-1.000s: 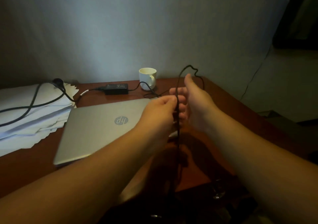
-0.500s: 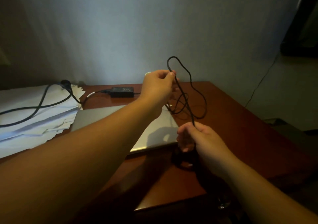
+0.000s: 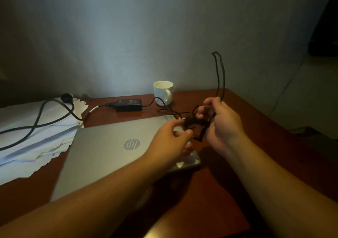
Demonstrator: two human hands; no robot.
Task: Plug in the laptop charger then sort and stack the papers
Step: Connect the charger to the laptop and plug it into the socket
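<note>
Black charger cord [image 3: 218, 76] sits bunched above the laptop [image 3: 113, 146]; my right hand [image 3: 222, 122] grips its loops, my left hand [image 3: 173, 140] pinches the tangle. I'm untangling; next comes finding the plug end. Papers [image 3: 36, 128] lie left of the laptop on the bench [image 3: 265, 137], unsorted.

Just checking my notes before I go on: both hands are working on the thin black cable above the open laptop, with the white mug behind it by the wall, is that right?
Not quite: the laptop is closed, lid down with its logo facing up, as the head view shows. The rest holds: the left hand and right hand both hold the thin black cable above it, and the white mug stands behind by the wall.
</note>
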